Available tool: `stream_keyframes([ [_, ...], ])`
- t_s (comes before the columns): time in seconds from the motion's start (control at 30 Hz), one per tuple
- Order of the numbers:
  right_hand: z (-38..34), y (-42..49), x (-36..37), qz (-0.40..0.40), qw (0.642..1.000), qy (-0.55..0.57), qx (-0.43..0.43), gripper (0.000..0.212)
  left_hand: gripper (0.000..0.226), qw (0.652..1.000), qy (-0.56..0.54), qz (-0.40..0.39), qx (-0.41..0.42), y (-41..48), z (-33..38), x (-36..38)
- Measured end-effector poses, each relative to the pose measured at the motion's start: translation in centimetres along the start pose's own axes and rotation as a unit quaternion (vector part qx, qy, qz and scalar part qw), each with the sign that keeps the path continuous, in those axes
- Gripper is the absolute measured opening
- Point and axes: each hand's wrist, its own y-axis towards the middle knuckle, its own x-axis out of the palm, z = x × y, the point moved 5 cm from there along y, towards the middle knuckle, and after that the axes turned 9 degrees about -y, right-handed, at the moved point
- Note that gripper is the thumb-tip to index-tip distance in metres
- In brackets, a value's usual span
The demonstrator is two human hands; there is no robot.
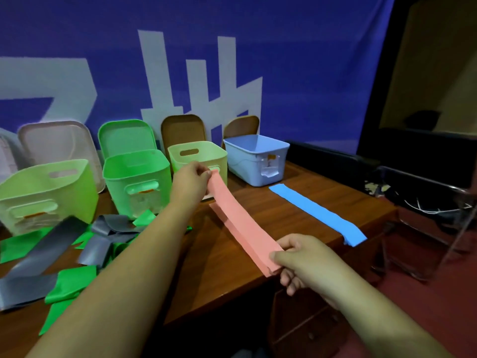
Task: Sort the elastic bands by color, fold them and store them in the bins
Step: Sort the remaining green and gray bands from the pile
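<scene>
Nearest, at five o'clock in the view, the right hand [296,257] pinches the near end of the pink band [240,220] between thumb and curled fingers, just past the front edge of the table [271,202]. From there the band runs taut toward eleven o'clock, lifted off the wood, to the left hand [192,180], which pinches the far end just in front of the bins. Layered edges show along the strip, so it looks already doubled. I judge the folding step is in hand. The next move calls for bringing one end over to meet the other, edges matched, then choosing a bin. None is pink, so which one is unclear.

At nine o'clock lies an unsorted heap of grey bands [44,251] and green bands [74,280]. At least three grey strips show, but the green ones overlap too much to count. At two o'clock one blue band [317,213] lies flat, its near end reaching the table's edge.

Further back stand four bins: a pale green bin [44,192], a bright green bin [136,182], a small yellow-green bin [198,156] and a blue bin [255,158]. No band shows inside any. Behind them four lids lean on the banner [284,60]: a pale lid [59,143], a green lid [126,136] and two brown lids [182,130].
</scene>
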Motion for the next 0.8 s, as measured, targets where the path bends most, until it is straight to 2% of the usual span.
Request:
stream_keyframes([
  [0.3, 0.8, -0.3, 0.1, 0.001, 1.0, -0.006, 0.001, 0.019, 0.003, 0.993, 0.108, -0.054, -0.016, -1.4, -2.9, 4.3],
  [0.5, 1.2, 0.2, 0.1, 0.004, 1.0, -0.018, 0.012, 0.023, 0.005, 0.981, 0.182, -0.059, -0.028, -1.9, -4.4, 5.1],
  [0.8, 1.2, 0.4, 0.3, 0.002, 0.999, -0.033, 0.012, 0.033, 0.007, 0.972, 0.226, -0.058, -0.03, -1.6, -5.3, 5.2],
])
